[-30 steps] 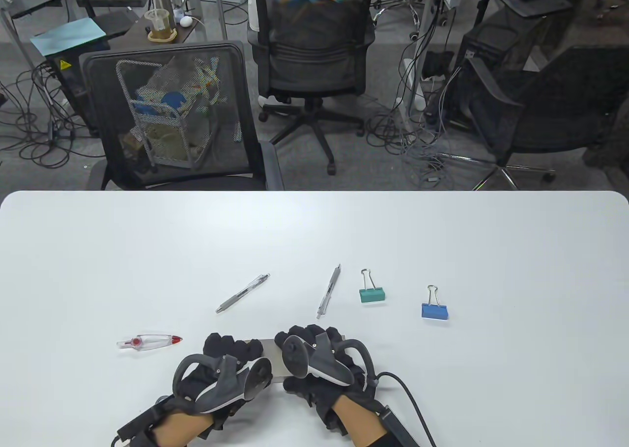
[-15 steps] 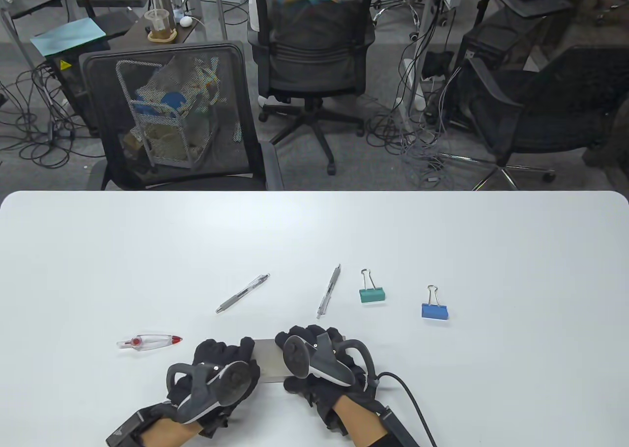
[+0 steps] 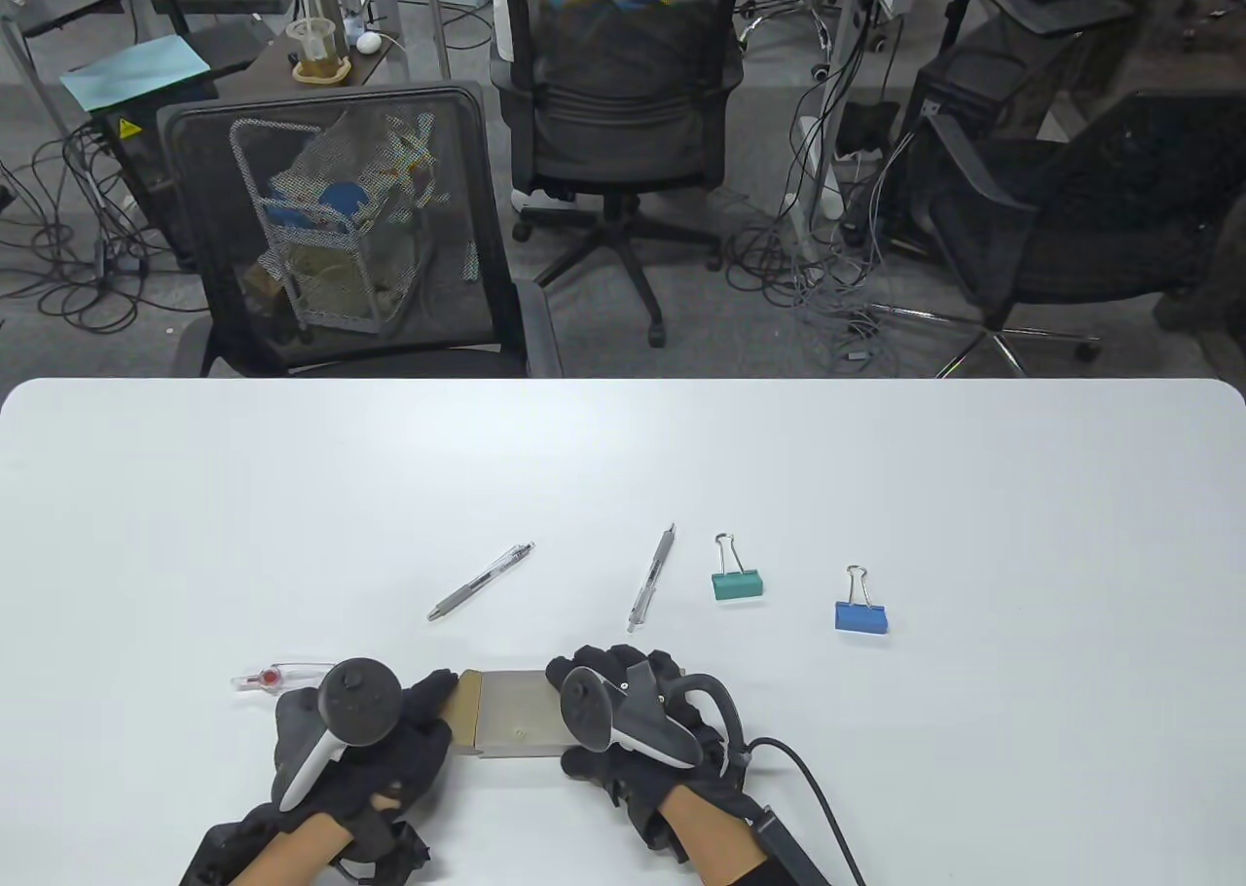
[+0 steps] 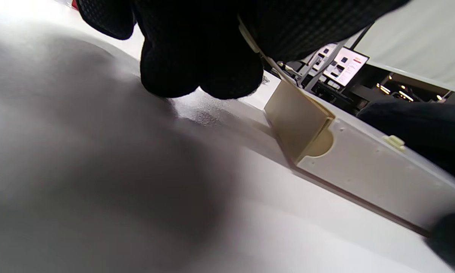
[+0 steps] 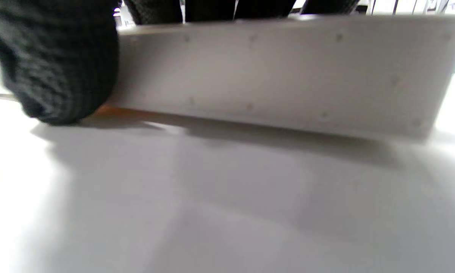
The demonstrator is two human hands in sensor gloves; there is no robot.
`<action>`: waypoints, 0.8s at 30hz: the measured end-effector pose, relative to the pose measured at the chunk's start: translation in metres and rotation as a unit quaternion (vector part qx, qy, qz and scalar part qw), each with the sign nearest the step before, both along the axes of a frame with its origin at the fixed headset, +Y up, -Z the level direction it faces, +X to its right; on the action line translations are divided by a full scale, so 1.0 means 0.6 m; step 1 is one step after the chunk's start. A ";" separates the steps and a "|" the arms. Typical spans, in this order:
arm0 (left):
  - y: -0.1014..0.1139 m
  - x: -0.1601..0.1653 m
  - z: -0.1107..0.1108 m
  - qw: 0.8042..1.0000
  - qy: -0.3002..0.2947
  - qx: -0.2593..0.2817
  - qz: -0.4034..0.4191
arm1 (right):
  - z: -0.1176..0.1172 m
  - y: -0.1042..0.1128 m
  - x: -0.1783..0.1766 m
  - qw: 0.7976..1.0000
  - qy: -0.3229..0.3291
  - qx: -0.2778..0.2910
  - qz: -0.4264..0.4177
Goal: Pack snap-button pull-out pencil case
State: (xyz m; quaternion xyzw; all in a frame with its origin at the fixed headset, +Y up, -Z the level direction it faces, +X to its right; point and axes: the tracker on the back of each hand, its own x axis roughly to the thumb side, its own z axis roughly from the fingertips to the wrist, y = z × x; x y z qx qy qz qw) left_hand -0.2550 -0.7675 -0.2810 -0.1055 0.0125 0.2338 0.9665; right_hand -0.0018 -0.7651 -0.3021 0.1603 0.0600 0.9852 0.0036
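Note:
The pencil case (image 3: 516, 720) is a grey sleeve lying at the table's near edge. Its beige inner drawer (image 3: 468, 708) sticks out a little at the left end. My left hand (image 3: 438, 696) pinches the drawer's end flap (image 4: 299, 117), with its fingers (image 4: 200, 60) curled above the flap. My right hand (image 3: 581, 713) grips the sleeve's right part across its width. In the right wrist view its thumb (image 5: 60, 64) presses the sleeve's near side (image 5: 280, 76). The drawer's inside is hidden.
Two pens (image 3: 482, 580) (image 3: 650, 577) lie beyond the case. A green binder clip (image 3: 737, 582) and a blue binder clip (image 3: 861, 615) lie to the right. A clear red-tipped correction tape (image 3: 261, 677) lies left, partly behind my left tracker. Chairs stand past the far edge.
My left hand has moved left and turned, and the beige drawer now shows at the sleeve's left end. My right hand has stayed on the sleeve.

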 end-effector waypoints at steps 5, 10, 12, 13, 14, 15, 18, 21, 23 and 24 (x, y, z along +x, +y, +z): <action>-0.002 0.000 0.000 1.000 -0.006 0.001 -0.001 | -0.001 0.003 0.033 1.000 0.011 -0.002 0.009; -0.003 0.003 0.003 1.000 -0.012 0.006 -0.007 | -0.001 0.005 0.110 1.000 0.007 -0.014 -0.002; -0.003 0.007 0.004 1.000 -0.017 0.007 -0.011 | 0.001 0.006 0.143 1.000 -0.002 -0.019 -0.007; -0.003 0.008 0.004 1.000 -0.017 0.010 -0.014 | 0.002 0.006 0.155 1.000 -0.006 -0.022 -0.008; -0.003 0.010 0.005 1.000 -0.018 0.012 -0.016 | 0.003 0.006 0.172 1.000 -0.012 -0.024 -0.009; -0.004 0.011 0.005 1.000 -0.017 0.014 -0.020 | 0.004 0.007 0.186 0.999 -0.017 -0.026 -0.010; -0.004 0.010 0.005 0.999 -0.013 0.019 -0.024 | 0.004 0.009 0.219 0.999 -0.030 -0.034 -0.013; -0.006 0.009 0.003 1.000 -0.023 0.005 -0.002 | 0.004 0.004 0.243 0.998 -0.033 -0.046 -0.041; -0.006 0.012 0.004 1.000 -0.020 0.015 -0.016 | 0.005 0.005 0.241 0.998 -0.033 -0.040 -0.032; -0.006 0.013 0.005 1.000 -0.020 0.016 -0.018 | 0.006 0.005 0.240 0.999 -0.032 -0.035 -0.024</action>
